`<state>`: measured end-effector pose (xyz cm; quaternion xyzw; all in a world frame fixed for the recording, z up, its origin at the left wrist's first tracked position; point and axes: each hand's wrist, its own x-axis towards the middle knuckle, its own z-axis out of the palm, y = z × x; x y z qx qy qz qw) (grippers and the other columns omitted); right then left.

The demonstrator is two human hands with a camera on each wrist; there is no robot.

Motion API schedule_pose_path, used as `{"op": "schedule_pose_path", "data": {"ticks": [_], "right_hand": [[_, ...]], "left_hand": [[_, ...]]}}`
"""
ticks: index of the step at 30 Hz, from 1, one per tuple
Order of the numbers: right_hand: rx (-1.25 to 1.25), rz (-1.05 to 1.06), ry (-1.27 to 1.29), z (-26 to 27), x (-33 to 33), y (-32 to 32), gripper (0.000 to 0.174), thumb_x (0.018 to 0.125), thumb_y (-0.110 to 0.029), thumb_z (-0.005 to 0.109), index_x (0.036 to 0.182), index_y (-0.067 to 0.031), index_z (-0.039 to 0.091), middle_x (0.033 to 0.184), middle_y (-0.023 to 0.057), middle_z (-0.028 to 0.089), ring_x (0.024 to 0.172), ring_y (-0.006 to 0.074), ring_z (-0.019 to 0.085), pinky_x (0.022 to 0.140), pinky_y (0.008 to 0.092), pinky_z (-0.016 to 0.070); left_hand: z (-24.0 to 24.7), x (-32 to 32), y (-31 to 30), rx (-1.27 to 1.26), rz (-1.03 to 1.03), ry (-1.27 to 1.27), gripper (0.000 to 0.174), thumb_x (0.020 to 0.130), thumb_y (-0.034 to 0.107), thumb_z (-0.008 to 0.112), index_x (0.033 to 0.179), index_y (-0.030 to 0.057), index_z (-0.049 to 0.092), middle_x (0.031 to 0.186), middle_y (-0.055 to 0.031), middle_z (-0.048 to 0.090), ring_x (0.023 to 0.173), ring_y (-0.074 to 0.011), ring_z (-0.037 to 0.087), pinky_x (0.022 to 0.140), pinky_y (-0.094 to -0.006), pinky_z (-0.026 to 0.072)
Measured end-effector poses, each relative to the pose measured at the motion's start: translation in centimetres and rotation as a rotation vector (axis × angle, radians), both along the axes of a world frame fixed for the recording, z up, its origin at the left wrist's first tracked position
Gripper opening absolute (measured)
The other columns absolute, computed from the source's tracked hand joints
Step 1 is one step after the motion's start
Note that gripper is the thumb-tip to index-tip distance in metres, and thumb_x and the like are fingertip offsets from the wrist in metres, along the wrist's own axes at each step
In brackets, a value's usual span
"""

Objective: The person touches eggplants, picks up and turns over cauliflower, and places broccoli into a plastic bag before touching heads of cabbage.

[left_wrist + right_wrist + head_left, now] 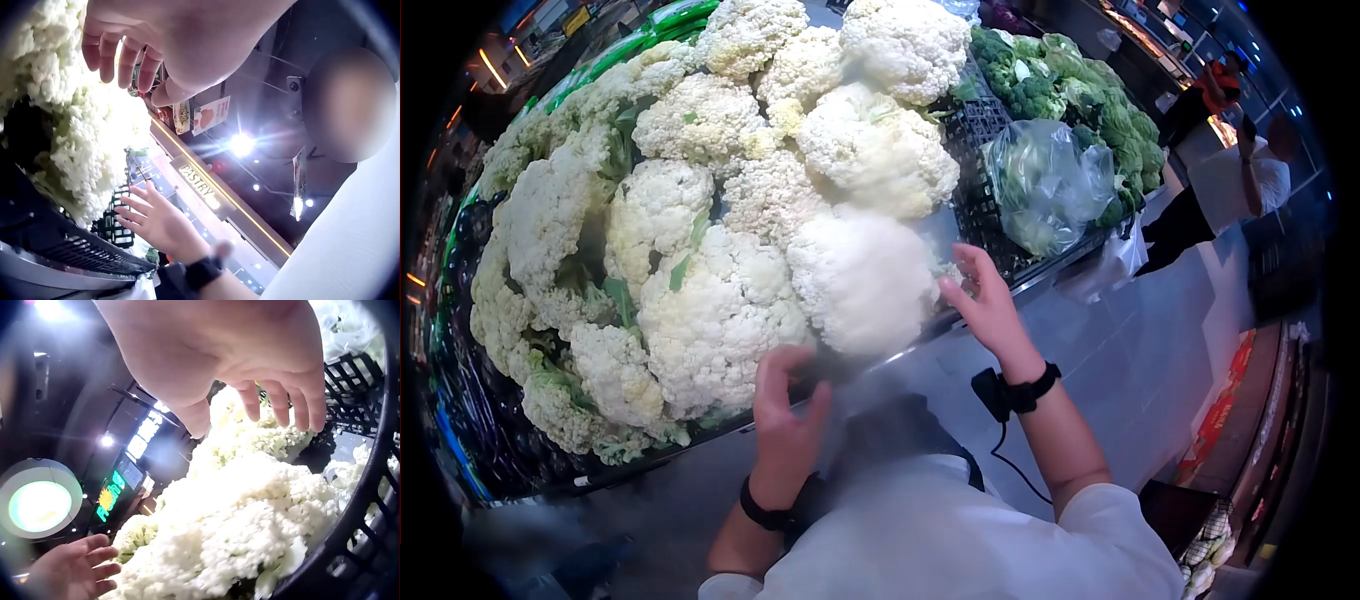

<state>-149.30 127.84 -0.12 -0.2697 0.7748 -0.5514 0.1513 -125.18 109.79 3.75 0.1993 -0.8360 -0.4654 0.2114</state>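
Many white cauliflower heads (720, 310) fill a black crate. One large head (865, 280) lies at the crate's front edge between the two hands. The left hand (788, 405) is at its lower left, fingers spread and bent a little. My right hand (985, 300) is by its right side, thumb and fingers apart. In the left wrist view the left hand (156, 50) hangs over cauliflower (94, 144) with nothing held. In the right wrist view the right hand (237, 362) has its fingers pointing down over cauliflower (231, 519), holding nothing. Whether fingertips touch it cannot be told.
Right of the cauliflower, a black crate (995, 225) holds broccoli (1035, 95) and a plastic-wrapped green vegetable (1045, 190). Dark purple vegetables (485, 400) lie at the far left. Two people stand at the upper right, one in a white shirt (1230, 185). A crate rim (340, 531) curves beside the right hand.
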Motion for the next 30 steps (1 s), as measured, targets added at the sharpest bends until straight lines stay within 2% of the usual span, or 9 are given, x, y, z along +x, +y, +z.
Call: {"op": "schedule_pose_path", "data": {"ticks": [3,6,9,12,15,21,24,26,30], "right_hand": [[0.200,0.073,-0.113,-3.8,-5.6,-3.0,0.057,0.095,-0.024,0.066,0.141,0.0005,0.043,0.134,0.0146,0.056,0.125,0.0226,0.053,0.103,0.0358,0.0438],[0.085,0.316,-0.431,-0.7,-6.5,-4.9,0.063,0.092,-0.034,0.070,0.138,0.0014,0.048,0.130,0.0147,0.059,0.115,0.0232,0.058,0.100,0.0354,0.0452],[-0.025,0.549,-0.539,-5.7,-9.3,-6.6,0.068,0.090,-0.038,0.071,0.141,0.0014,0.047,0.132,0.0141,0.058,0.117,0.0233,0.057,0.101,0.0353,0.0446],[-0.082,0.644,-0.543,-6.9,-9.8,-6.8,0.068,0.087,-0.034,0.076,0.138,0.0017,0.049,0.130,0.0163,0.059,0.118,0.0228,0.056,0.101,0.0360,0.0450],[-0.057,0.543,-0.448,-6.2,-9.3,-5.8,0.074,0.080,-0.031,0.083,0.136,0.0021,0.048,0.127,0.0181,0.059,0.120,0.0225,0.055,0.101,0.0376,0.0451],[0.015,0.279,-0.098,-3.7,-8.8,-3.3,0.094,0.064,-0.032,0.093,0.136,0.0023,0.044,0.126,0.0203,0.057,0.116,0.0281,0.057,0.098,0.0392,0.0476],[0.028,0.310,-0.045,-2.3,-10.7,-2.9,0.096,0.062,-0.031,0.092,0.137,0.0025,0.043,0.127,0.0221,0.056,0.116,0.0312,0.057,0.099,0.0392,0.0473],[0.082,0.342,-0.059,-0.7,-11.9,-2.7,0.096,0.062,-0.030,0.091,0.138,0.0027,0.043,0.128,0.0230,0.056,0.119,0.0317,0.056,0.102,0.0392,0.0456],[0.165,0.406,0.039,2.0,-12.6,-3.2,0.094,0.063,-0.030,0.090,0.138,0.0036,0.043,0.130,0.0248,0.055,0.121,0.0338,0.056,0.104,0.0395,0.0445]], "left_hand": [[-1.0,-2.1,2.0,0.047,0.130,-0.041,0.066,0.085,0.008,0.073,0.141,0.0007,0.038,0.132,-0.0183,0.046,0.108,-0.0271,0.055,0.093,-0.0371,0.0471],[-4.8,-4.1,2.2,0.013,0.194,-0.040,0.084,0.087,0.012,0.074,0.151,-0.0024,0.021,0.142,-0.0256,0.035,0.121,-0.0347,0.048,0.103,-0.0418,0.0412],[-5.0,-6.5,3.4,-0.108,0.255,-0.011,0.095,0.088,0.014,0.075,0.156,0.0008,0.011,0.153,-0.0198,0.027,0.131,-0.0284,0.043,0.112,-0.0396,0.0357],[-4.3,-8.8,4.9,0.059,0.388,-0.033,0.101,0.085,0.016,0.078,0.156,-0.0010,0.008,0.154,-0.0216,0.025,0.138,-0.0290,0.036,0.115,-0.0387,0.0319],[-5.6,-9.3,5.2,0.158,0.406,0.028,0.108,0.078,0.013,0.082,0.154,-0.0030,0.008,0.150,-0.0247,0.028,0.137,-0.0331,0.036,0.115,-0.0423,0.0305],[-7.3,-10.7,6.8,0.728,0.244,0.272,0.115,0.084,0.013,0.078,0.156,0.0061,-0.011,0.155,-0.0166,0.022,0.139,-0.0255,0.035,0.114,-0.0408,0.0344],[-10.9,-11.8,7.7,0.599,0.240,0.217,0.118,0.083,0.018,0.080,0.155,0.0060,-0.013,0.156,-0.0156,0.021,0.139,-0.0253,0.035,0.114,-0.0409,0.0341],[-9.9,-13.3,8.3,0.597,0.236,0.234,0.119,0.082,0.025,0.083,0.154,0.0029,-0.010,0.154,-0.0170,0.026,0.138,-0.0253,0.037,0.113,-0.0400,0.0346],[-7.1,-13.4,8.7,0.463,0.321,-0.057,0.105,0.080,0.011,0.078,0.151,-0.0059,0.003,0.145,-0.0225,0.041,0.134,-0.0291,0.043,0.112,-0.0381,0.0352]]}}
